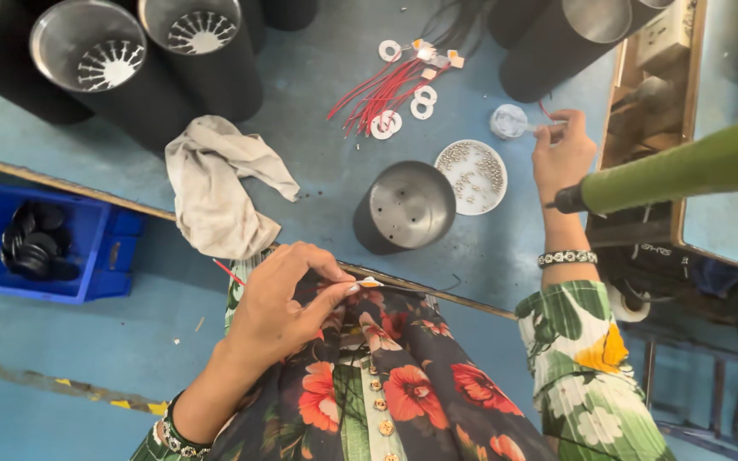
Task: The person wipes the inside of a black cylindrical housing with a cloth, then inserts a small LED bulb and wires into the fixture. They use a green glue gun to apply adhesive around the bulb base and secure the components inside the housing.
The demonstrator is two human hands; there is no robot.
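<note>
The left hand point(279, 294) is held close to the body at the near edge of the blue table point(318, 77), thumb and forefinger pinched together on a small white and orange tab point(369, 282) with a thin wire running off to the right; a short red wire point(228, 271) pokes out behind the hand. The right hand point(561, 154) reaches further out on the right side of the table, its fingers closed on a thin stick or tool point(544, 128) whose tip sits at a small round white pot point(508, 121); what the tool is cannot be told at this size.

Between the 2 hands stands a black cylinder point(405, 209) with a grey metal end full of small holes. Just right of it, touching or nearly so, lies a white dish point(471, 177) of small silver beads. Further off lies a bundle of red wires point(382, 94) with white rings point(423, 102). A crumpled grey cloth point(215, 183) lies to the left, and tall black tubes point(100, 68) stand at the far left. A green power tool point(685, 166) hangs at the right. Below the table on the left is a blue crate point(96, 248) of black discs.
</note>
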